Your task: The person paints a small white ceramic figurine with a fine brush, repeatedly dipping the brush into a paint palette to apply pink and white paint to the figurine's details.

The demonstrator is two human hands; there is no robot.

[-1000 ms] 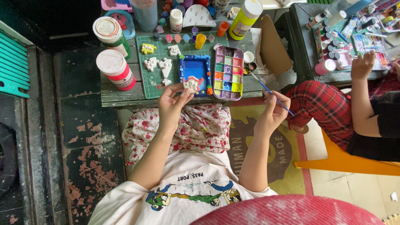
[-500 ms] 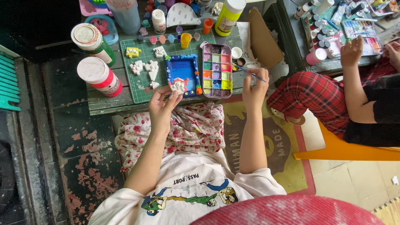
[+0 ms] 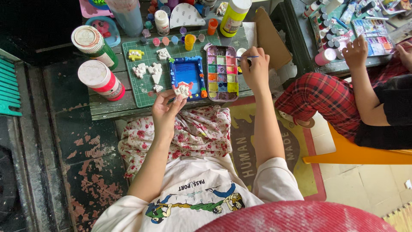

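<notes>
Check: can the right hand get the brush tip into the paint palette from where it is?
Probably yes. The right hand holds the brush with its tip over the paint palette; nothing lies between.

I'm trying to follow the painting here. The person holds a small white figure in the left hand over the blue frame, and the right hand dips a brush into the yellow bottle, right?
Not quite. In the head view the right hand holds the brush over the paint palette, not the yellow bottle, which stands capped further back. The left hand does hold the small white figure over the blue frame.
</notes>
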